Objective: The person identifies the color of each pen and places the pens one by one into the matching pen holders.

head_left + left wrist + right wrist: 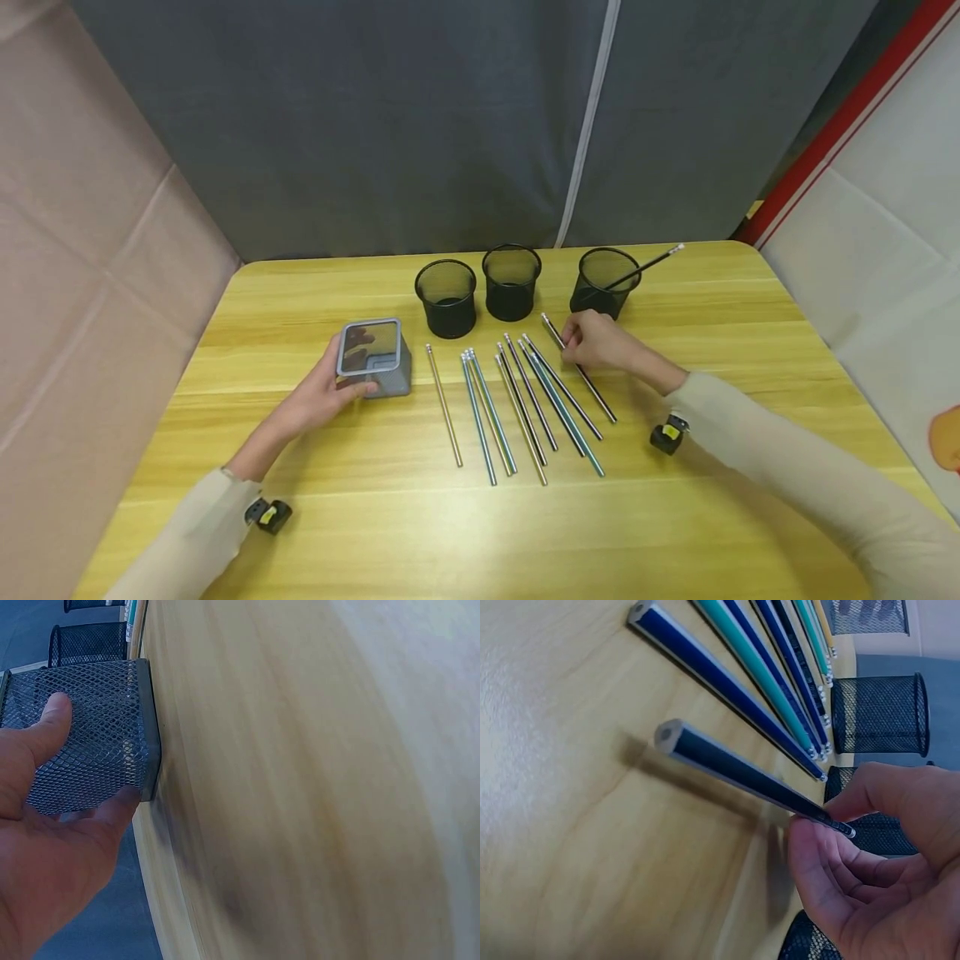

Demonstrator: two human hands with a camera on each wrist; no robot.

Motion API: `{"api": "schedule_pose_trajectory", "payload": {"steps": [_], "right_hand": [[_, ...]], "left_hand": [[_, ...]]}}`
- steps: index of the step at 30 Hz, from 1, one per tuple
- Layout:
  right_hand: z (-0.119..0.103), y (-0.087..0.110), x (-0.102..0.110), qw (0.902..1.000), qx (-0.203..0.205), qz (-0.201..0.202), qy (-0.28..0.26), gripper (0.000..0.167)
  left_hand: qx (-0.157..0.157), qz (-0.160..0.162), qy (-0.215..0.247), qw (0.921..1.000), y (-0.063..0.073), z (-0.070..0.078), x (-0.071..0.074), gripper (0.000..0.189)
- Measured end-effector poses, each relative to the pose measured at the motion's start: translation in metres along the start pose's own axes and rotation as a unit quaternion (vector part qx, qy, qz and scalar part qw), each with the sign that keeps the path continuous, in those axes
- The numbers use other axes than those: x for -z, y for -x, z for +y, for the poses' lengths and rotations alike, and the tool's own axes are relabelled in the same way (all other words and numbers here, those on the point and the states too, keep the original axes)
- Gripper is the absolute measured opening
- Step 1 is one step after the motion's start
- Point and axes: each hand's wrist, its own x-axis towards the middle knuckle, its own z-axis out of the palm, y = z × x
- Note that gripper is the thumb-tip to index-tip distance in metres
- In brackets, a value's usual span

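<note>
My left hand (318,397) grips a square grey mesh pen holder (395,382), thumb on one side and fingers around the other. In the left wrist view the thumb lies flat along the mesh wall (97,742) of the holder. My right hand (597,340) pinches a dark pencil (735,769) near its eraser end, between thumb and fingers. The right wrist view shows this pencil's unsharpened end raised, with its shadow on the table. Left of it lie several loose pencils, among them a dark blue pencil (712,667) and a teal pencil (746,660).
Behind the pencils stand three round black mesh cups: a left cup (451,320), a middle cup (510,302) and a right cup (588,302). One black pencil (654,262) leans in the right cup. A gold pencil (446,408) lies nearest the grey holder. A grey curtain (375,133) hangs behind the table.
</note>
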Motion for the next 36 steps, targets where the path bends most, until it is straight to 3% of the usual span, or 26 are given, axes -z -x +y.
{"api": "schedule_pose_trajectory", "payload": {"steps": [19,36], "right_hand": [[-0.012,0.013,0.034,0.9953,0.012,0.003,-0.096,0.015],[-0.015,0.019,0.045,0.9917,0.021,0.013,-0.126,0.015]], "left_hand": [[-0.003,0.001,-0.008,1.0000,-0.001,0.000,0.000,0.081],[0.002,0.005,-0.005,1.0000,0.000,0.001,-0.001,0.081]]}}
